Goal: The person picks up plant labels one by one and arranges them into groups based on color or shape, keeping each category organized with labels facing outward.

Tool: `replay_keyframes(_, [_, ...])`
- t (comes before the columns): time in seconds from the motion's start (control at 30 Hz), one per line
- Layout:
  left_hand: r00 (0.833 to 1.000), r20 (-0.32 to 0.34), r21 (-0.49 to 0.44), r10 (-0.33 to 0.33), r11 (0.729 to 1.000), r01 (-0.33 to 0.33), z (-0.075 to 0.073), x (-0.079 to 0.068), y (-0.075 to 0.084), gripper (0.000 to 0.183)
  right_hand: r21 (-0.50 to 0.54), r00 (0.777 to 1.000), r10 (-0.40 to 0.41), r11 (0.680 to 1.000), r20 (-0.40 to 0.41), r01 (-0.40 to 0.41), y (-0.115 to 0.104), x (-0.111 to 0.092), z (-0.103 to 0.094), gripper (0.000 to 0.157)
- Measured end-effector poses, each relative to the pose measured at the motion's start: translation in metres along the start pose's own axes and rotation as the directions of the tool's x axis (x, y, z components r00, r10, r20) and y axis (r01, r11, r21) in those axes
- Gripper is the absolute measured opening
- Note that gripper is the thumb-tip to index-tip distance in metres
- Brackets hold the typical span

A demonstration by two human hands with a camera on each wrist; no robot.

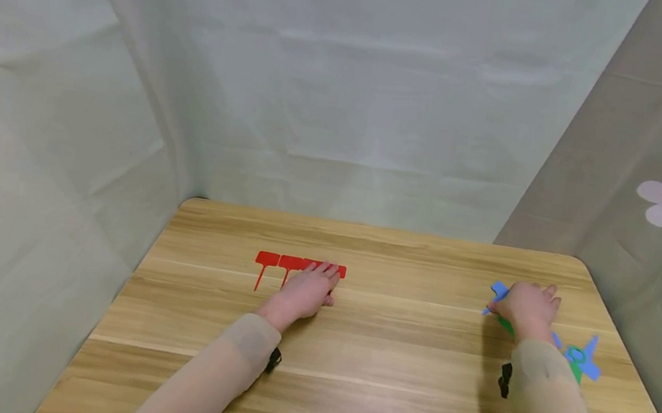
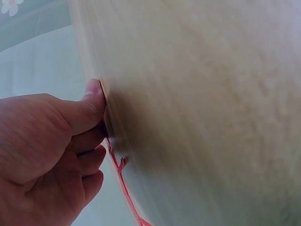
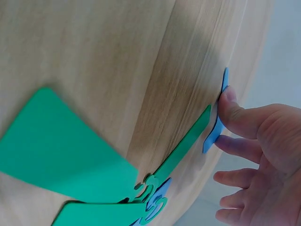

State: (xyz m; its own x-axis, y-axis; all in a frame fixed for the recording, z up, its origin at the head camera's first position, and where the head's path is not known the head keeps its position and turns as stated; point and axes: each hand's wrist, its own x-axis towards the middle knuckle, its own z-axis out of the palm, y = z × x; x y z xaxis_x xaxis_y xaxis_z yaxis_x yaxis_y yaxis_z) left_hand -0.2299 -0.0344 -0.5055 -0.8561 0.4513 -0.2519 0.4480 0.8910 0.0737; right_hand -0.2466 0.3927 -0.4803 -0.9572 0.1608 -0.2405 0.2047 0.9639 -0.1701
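Red T-shaped plant labels [image 1: 267, 259] lie side by side in a row toward the back of the wooden table. My left hand [image 1: 306, 292] rests over the right part of that row, its fingers on the red heads. In the left wrist view the thumb and fingertips touch the table edge-on, beside a thin red strip [image 2: 123, 186]. My right hand [image 1: 529, 309] pinches a blue T-shaped plant label [image 3: 215, 133] between thumb and index finger, the other fingers loosely bent. Just below it, a green plant label's stem [image 3: 186, 140] points toward the held label.
Near the right edge of the table [image 1: 384, 361], blue labels [image 1: 591, 365] and green labels [image 1: 576, 372] overlap in a loose pile, partly hidden by my right sleeve. Pale cloth [image 1: 382, 98] hangs behind the table, with a flower-printed cloth [image 1: 612, 173] at the right.
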Motion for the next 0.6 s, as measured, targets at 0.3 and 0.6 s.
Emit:
replay_keyframes(0.3, [1.000,0.009,0.025,-0.009,1.000,0.009,0.001,0.003,0.000,0.067,0.017,0.999,0.045,0.999,0.010,-0.045,-0.006,0.006,0.000,0.076])
replay_keyframes(0.6, [1.000,0.015,0.009,-0.022,1.000,0.022,0.001,0.003,0.002,0.067,-0.081,0.999,0.027,0.996,0.041,-0.024,-0.025,0.008,-0.006,0.066])
